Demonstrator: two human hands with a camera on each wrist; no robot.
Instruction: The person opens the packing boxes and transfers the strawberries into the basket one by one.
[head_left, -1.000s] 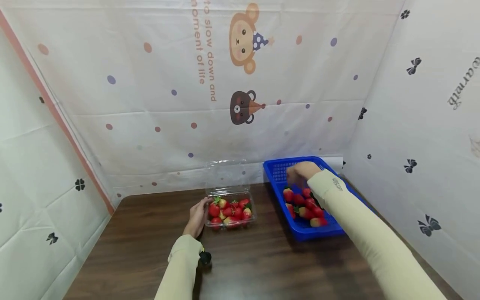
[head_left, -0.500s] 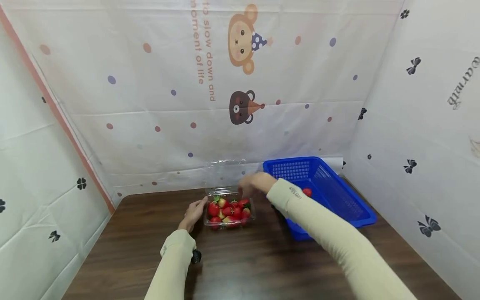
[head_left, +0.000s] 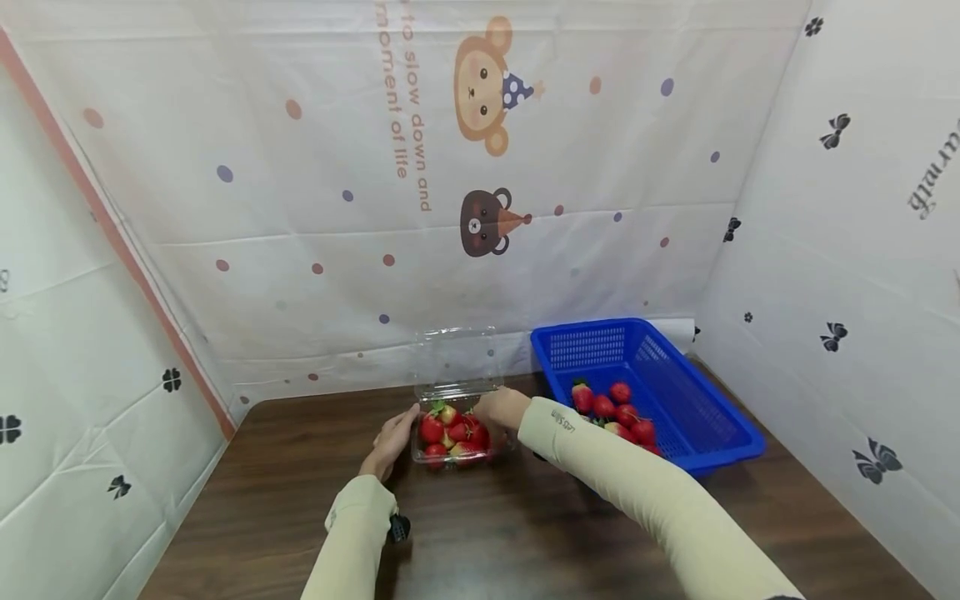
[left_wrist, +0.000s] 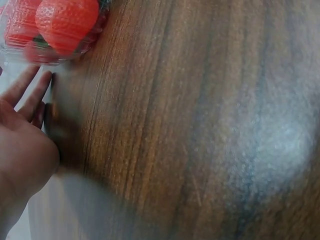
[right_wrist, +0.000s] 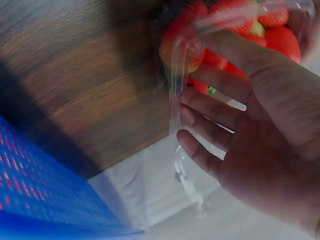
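A clear plastic clamshell box (head_left: 422, 458) stands at the middle of the table's back part, lid (head_left: 454, 357) raised, with several red strawberries (head_left: 457, 432) inside. My left hand (head_left: 392, 437) steadies its left side, fingers extended and touching the plastic; the left wrist view shows this hand (left_wrist: 22, 145) beside the box's lower edge. Over the box's right side, my right hand (head_left: 504, 408) reaches in. In the right wrist view, its thumb and forefinger pinch a strawberry (right_wrist: 215, 58) among the others, while the remaining fingers spread loosely past the rim.
To the right, a blue plastic basket (head_left: 701, 408) holds several more strawberries (head_left: 626, 414), partly hidden by the right sleeve (head_left: 637, 492). The wooden table (head_left: 480, 533) meets a patterned cloth wall (head_left: 322, 317) behind the box.
My right hand has come left from the blue basket and lowered into the clamshell box. The left hand stays at the box's left side.
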